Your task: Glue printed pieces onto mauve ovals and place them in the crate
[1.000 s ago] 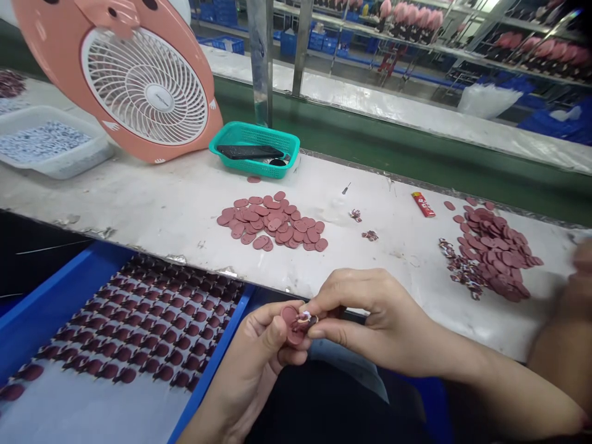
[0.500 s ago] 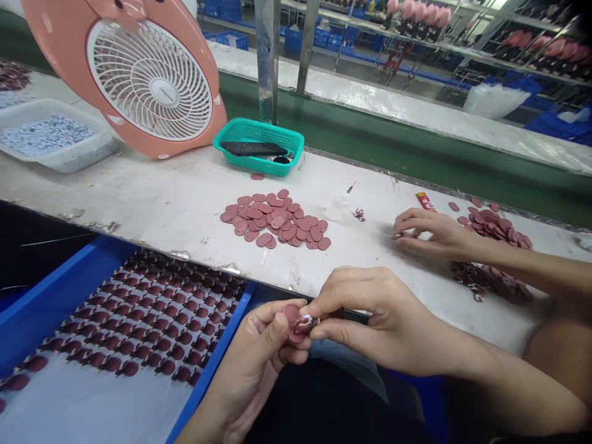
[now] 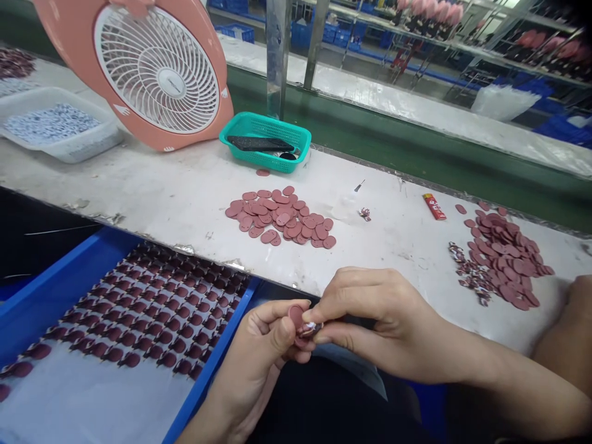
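My left hand (image 3: 272,345) pinches a dark-red oval disc (image 3: 296,316) by its edge, in front of the table. My right hand (image 3: 370,314) has thumb and forefinger closed on a small white-and-dark figure piece (image 3: 311,327), pressed against the disc's face. How the two parts join is hidden by the fingers. Beyond my hands a pile of similar oval discs (image 3: 282,216) lies on the table, some with small holes. A small figure piece (image 3: 365,214) and a thin-tipped dark tool (image 3: 359,185) lie to its right.
A blue tray (image 3: 185,419) at lower left holds rows of dark-red assembled pieces. On the table stand a pink fan (image 3: 161,74), a green basket (image 3: 265,121) and a white tub (image 3: 69,151). At right are another disc pile (image 3: 509,253), figure pieces (image 3: 469,274) and a co-worker's arm (image 3: 564,327).
The co-worker's hand has drawn back to the right, uncovering the red wrapper and the right-hand piles. My hands keep their hold on disc and figure piece. The view has shifted slightly.
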Action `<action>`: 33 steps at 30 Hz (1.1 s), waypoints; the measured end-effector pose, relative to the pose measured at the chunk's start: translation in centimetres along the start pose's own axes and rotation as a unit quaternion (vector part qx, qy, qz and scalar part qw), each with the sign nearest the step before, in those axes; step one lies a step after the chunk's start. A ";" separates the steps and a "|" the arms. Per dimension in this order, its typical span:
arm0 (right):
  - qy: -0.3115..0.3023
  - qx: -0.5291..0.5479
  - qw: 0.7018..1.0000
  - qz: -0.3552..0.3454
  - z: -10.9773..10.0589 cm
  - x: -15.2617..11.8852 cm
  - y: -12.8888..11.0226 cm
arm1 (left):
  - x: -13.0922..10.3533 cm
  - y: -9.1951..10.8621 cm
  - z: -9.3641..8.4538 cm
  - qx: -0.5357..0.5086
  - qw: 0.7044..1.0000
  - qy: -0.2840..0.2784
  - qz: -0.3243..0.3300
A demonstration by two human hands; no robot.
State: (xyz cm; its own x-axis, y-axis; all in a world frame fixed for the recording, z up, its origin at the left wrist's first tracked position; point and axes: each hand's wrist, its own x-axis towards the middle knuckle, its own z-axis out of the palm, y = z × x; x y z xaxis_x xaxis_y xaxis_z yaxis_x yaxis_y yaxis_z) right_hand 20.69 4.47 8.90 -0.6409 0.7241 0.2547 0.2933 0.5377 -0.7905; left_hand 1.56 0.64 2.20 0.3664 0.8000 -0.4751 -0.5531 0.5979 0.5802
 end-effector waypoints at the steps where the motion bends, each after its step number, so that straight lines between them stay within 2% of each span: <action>1: -0.001 -0.001 1.000 0.002 0.0 0.0 0.0 | 0.0 0.0 0.0 -0.002 1.000 -0.001 -0.001; 10: -0.022 0.004 0.999 0.028 -0.1 0.5 -0.5 | 0.2 -0.1 -0.7 -0.023 0.999 -0.032 0.001; 14: -0.014 -0.021 0.999 0.044 -0.4 0.6 -0.6 | 0.3 -0.3 -1.0 -0.040 0.998 -0.041 0.007; 33: 0.004 0.028 1.000 -0.005 0.6 0.9 0.1 | 0.0 0.1 -0.3 -0.080 0.997 -0.001 -0.003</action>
State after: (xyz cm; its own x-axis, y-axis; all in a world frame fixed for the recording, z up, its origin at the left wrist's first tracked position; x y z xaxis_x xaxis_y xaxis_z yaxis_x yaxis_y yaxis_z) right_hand 19.67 4.91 8.69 -0.6379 0.7220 0.2679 0.2461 0.5208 -0.8174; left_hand 1.27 0.72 2.06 0.3712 0.7962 -0.4778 -0.6628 0.5876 0.4642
